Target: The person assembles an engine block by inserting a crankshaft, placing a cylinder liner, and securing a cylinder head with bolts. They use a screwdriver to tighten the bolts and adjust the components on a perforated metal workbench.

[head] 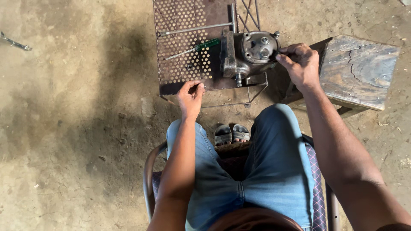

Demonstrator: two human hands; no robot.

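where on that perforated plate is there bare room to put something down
Free: the rusty perforated metal plate left of the green-handled screwdriver, above the left hand. Crowded: its right edge, with the grey metal housing under the right hand.

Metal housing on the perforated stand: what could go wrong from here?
1. The metal housing sits at the perforated stand edge, steadied only by the right hand; it might tip off.
2. The left hand seems to pinch something small, which could drop through the holes.
3. The screwdriver lies loose and may roll.
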